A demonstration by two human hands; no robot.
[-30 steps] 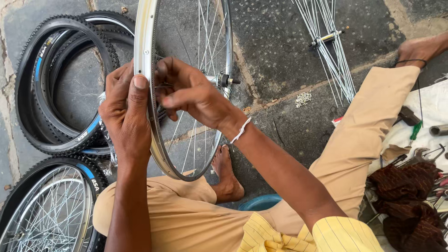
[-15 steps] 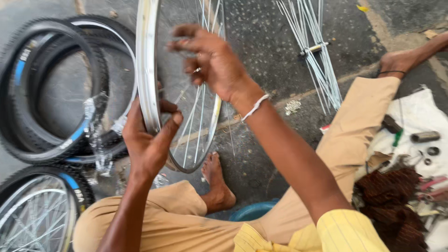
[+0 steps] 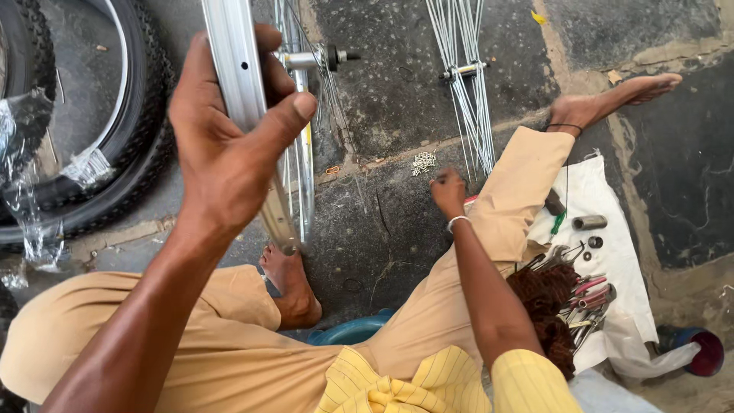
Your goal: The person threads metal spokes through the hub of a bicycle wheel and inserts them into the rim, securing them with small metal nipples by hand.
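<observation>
Item one: my left hand (image 3: 229,145), closed around the rim (image 3: 243,99) of a bare silver wheel, thumb across the near face and fingers wrapped behind. I see the rim standing nearly upright and edge-on, its lower end down by my left foot (image 3: 294,291); its hub (image 3: 321,57) and axle stick out to the right of it, with thin spokes running from hub to rim. Item two: my right hand (image 3: 449,191), low at the ground beside my right knee, fingers curled downward; I cannot tell whether it grips anything. Just beyond it lies a small heap of nipples (image 3: 423,161) on the stone paving. Further off, a bundle of loose spokes (image 3: 466,84) fans out on the ground, bound across by a short hub. Left side: a black tyre (image 3: 145,138) lying flat, with torn clear plastic wrap (image 3: 30,191) over its edge. Right side: a white cloth (image 3: 612,252) carrying tools (image 3: 585,298), a metal sleeve (image 3: 589,222) and a dark red rag (image 3: 547,298). My right foot (image 3: 619,95) stretches out past the cloth. A blue basin (image 3: 352,330) sits under my legs.
</observation>
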